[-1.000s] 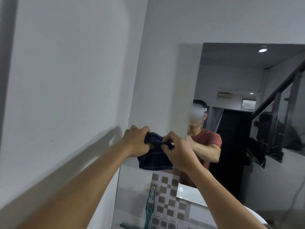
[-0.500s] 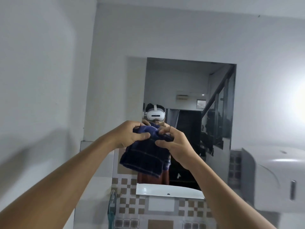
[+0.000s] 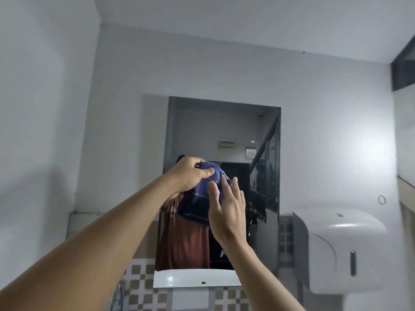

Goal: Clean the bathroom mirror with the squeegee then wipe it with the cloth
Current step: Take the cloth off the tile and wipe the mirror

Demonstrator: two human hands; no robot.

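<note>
Both arms raised toward wall-mounted mirror. Left hand closed around bunched top of dark blue checked cloth; thumb pressed over upper fold, fingers curled behind it, grip tight on fabric. Cloth hanging down from that grip in front of lower middle of mirror; contact with glass cannot be told. Right hand open, fingers straight and slightly spread, palm turned toward cloth; fingertips overlapping cloth's right edge, apparently touching it, nothing clasped. Lower hem of cloth partly hidden behind right hand. Reflection of person in reddish-brown garment visible in glass behind cloth. White paper dispenser fixed to wall just right of mirror, well apart from both hands. Brown-and-white checked tile band below mirror. Teal-coloured object at bottom edge left of tiles, too cut off to identify. Squeegee not identifiable in view.
</note>
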